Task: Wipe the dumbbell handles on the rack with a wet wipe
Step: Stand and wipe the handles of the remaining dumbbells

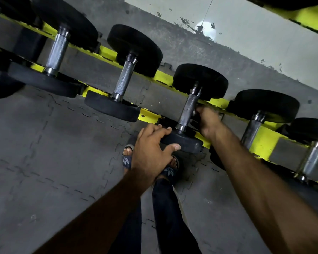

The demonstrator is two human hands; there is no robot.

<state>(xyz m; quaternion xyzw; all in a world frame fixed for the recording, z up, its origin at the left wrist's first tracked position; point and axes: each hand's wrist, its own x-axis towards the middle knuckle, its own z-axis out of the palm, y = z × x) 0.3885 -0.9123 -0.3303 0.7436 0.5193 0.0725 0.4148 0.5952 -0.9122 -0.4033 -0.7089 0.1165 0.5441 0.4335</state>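
Note:
Several black dumbbells with knurled steel handles lie across a yellow rack [264,143]. My left hand [151,149] grips the near head [185,142] of the middle dumbbell, fingers over its top edge and thumb under it. My right hand [207,121] is blurred and sits against the right side of that dumbbell's handle [188,109], with its fingers curled around the bar from behind. I cannot make out a wet wipe in either hand.
Neighbouring dumbbell handles lie to the left [125,79] and to the right [251,131] of the one held. Grey interlocking floor mats [53,143] spread below the rack. My feet in dark slides [127,160] stand just under the rack's front rail.

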